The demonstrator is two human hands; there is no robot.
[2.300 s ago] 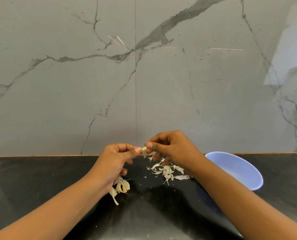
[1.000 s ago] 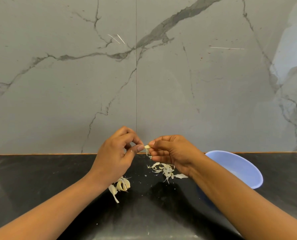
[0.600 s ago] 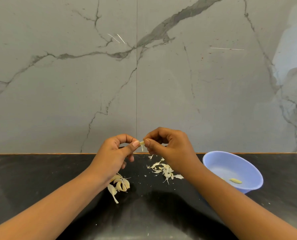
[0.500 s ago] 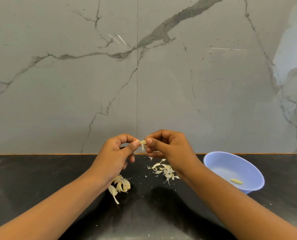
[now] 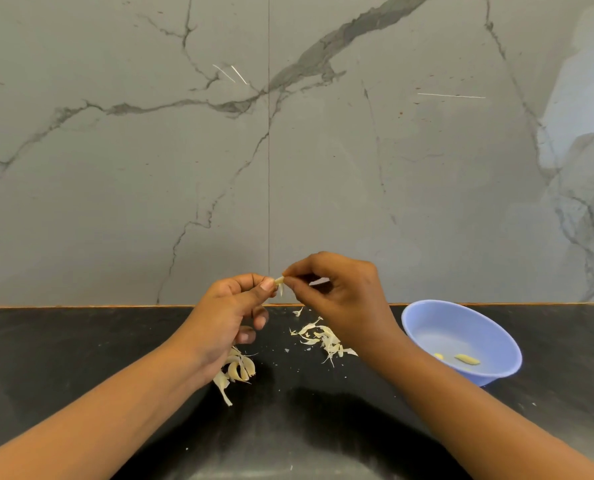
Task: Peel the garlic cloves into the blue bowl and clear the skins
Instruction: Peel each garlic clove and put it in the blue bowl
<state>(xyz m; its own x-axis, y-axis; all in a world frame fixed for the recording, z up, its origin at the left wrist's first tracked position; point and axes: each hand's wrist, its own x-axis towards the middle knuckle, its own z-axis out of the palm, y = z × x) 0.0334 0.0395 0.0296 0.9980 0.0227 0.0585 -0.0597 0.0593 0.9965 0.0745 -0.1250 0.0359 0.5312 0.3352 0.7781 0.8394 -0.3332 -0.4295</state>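
Between fingertips, garlic clove [image 5: 279,280] mostly covered by thumbs and fingers of left hand [image 5: 226,317] and right hand [image 5: 344,299] — only pale end and hanging shred show; how much skin is on it, cannot tell. On counter [image 5: 81,341], unpeeled cloves [image 5: 239,369] partly behind left wrist, count unclear. Likewise pile of skins [image 5: 323,339] runs under right wrist. Near-left rim of blue bowl [image 5: 461,304] hidden by right forearm; smaller piece [image 5: 438,356] inside too small to identify. Both forearms cut off at lower corners — counter cut off at both sides.
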